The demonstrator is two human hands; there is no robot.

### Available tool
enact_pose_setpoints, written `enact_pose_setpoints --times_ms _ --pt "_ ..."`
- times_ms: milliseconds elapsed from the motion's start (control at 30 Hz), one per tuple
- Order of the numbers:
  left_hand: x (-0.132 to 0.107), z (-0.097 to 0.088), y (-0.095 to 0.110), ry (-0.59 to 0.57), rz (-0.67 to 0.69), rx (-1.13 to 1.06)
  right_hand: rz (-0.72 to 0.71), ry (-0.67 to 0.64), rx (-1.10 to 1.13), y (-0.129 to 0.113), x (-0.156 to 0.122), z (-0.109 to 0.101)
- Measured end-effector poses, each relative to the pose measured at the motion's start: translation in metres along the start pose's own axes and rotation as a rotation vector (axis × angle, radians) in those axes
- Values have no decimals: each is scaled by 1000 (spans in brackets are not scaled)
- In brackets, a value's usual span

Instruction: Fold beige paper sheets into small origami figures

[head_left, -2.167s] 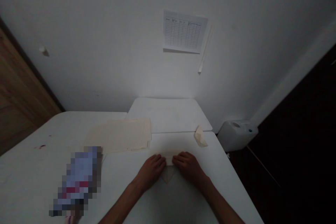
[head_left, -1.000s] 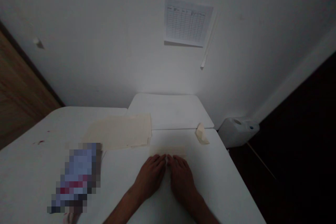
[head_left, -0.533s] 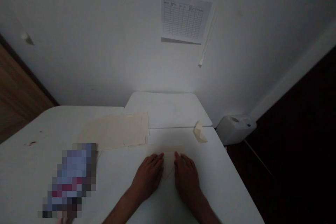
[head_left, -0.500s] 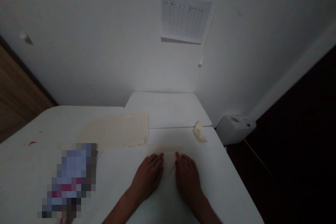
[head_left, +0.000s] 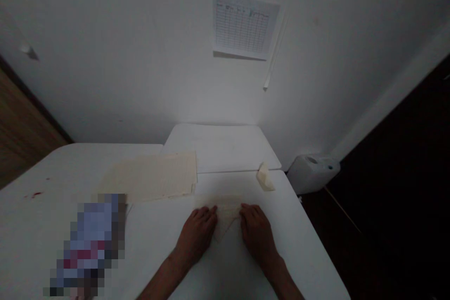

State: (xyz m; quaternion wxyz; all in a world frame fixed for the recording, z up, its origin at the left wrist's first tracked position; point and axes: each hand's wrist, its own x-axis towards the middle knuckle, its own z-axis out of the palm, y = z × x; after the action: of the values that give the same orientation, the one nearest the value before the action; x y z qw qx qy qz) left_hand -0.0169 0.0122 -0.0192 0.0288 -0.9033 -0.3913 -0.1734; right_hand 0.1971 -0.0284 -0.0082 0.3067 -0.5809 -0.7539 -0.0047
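Observation:
A cream sheet of paper folded into a downward-pointing triangle [head_left: 225, 213] lies on the white table [head_left: 168, 243] in front of me. My left hand [head_left: 195, 235] rests flat on its left edge, fingers stretched out. On the paper's right edge my right hand [head_left: 256, 233] lies flat too, fingers forward. Neither hand grips anything; both press on the paper and the table.
A stack of cream sheets [head_left: 151, 177] lies to the upper left. A small folded paper piece [head_left: 264, 178] sits at the back right. A blurred-out object [head_left: 87, 243] lies at the left. A white container [head_left: 312, 171] stands on the dark floor right of the table edge.
My hands were close together over the paper a second ago; they have slid apart to its left and right edges, uncovering the triangle. The view shifted slightly.

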Motion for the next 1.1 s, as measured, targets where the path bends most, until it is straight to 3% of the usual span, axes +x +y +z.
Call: enact_pose_setpoints --times_ms 233,533,733,1100 --pt "8 17 -4 108 -18 -39 -67 -150 -16 -16 25 9" --pt "16 2 9 68 -80 -107 21 -209 -11 -21 28 10" --pt "13 0 16 56 -210 17 54 -212 -24 -23 27 11" --pt "-2 -19 17 38 -408 172 72 -220 -57 -25 25 10"
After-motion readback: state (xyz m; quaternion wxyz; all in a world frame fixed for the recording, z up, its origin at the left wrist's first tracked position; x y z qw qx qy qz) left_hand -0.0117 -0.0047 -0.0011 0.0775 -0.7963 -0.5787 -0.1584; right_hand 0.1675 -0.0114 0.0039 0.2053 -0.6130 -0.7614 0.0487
